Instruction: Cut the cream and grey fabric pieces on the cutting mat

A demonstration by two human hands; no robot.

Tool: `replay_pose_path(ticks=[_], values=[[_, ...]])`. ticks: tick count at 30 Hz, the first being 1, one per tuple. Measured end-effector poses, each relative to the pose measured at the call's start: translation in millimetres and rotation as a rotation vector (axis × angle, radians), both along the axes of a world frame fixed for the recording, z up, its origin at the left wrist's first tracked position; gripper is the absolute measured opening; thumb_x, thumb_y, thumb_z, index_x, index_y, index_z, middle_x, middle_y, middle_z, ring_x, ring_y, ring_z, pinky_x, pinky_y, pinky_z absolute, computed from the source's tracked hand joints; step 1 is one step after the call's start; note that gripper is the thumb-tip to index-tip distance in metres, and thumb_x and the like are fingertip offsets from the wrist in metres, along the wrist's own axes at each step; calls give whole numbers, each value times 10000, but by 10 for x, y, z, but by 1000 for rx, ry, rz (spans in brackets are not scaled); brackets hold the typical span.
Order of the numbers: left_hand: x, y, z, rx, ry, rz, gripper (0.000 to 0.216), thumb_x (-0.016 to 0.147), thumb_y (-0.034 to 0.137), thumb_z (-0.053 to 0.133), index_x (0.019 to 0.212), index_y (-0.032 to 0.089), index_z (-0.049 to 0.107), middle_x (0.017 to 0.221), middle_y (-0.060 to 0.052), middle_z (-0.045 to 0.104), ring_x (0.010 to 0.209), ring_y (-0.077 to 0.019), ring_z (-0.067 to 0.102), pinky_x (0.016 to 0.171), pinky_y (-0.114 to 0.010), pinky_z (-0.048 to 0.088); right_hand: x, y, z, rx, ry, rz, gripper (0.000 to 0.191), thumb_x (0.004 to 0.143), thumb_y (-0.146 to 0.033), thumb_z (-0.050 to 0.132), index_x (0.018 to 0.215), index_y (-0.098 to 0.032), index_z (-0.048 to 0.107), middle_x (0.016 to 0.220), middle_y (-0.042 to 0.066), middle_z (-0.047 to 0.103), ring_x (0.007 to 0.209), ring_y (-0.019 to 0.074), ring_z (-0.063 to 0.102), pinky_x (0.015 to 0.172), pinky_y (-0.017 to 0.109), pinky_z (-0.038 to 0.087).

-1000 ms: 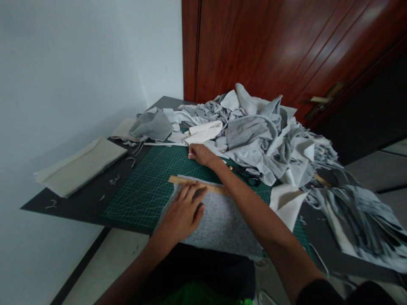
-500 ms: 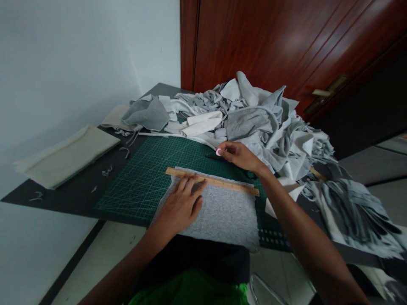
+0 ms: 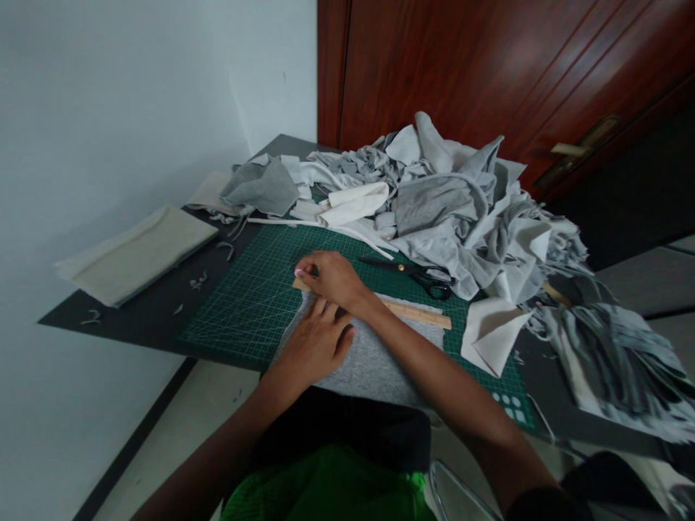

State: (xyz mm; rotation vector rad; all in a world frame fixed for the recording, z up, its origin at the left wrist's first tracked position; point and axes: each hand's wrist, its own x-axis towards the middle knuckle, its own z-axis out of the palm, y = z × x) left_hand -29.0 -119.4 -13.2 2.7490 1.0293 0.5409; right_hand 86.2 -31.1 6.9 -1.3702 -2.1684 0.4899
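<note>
A piece of heathered grey fabric (image 3: pixel 372 365) lies at the near edge of the green cutting mat (image 3: pixel 233 304). Across its far side rests a wooden ruler (image 3: pixel 420 313). My left hand (image 3: pixel 316 341) lies on the fabric with fingers stretched out, its fingertips at the ruler. Pinched in my right hand (image 3: pixel 332 276) is a small pink piece of tailor's chalk (image 3: pixel 298 273), at the ruler's left end. The right wrist crosses over the left fingertips and hides the ruler's middle. Black scissors (image 3: pixel 405 268) lie on the mat beyond the ruler.
A large heap of grey and white fabric scraps (image 3: pixel 434 206) covers the back of the table. Folded cream cloth (image 3: pixel 138 253) lies at the left. A white scrap (image 3: pixel 491 333) and stacked grey strips (image 3: pixel 613 362) lie to the right. A wooden door (image 3: pixel 434 65) stands behind.
My right hand has moved left with the chalk, from near the scissors to the ruler's left end. The scissors now show fully. My left hand stays at the ruler.
</note>
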Motion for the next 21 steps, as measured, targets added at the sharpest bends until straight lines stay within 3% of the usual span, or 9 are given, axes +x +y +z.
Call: replay_pose_path(ticks=[21], values=[[-3, 0, -17, 17, -18, 7, 302, 962, 279, 444, 1174, 184, 637, 1206, -111, 566, 1227, -301, 451, 1091, -495, 405, -5, -74, 145, -15, -268, -79, 181, 926, -262, 540, 958, -216, 712, 930, 48, 723, 857, 190, 641, 728, 295, 451]])
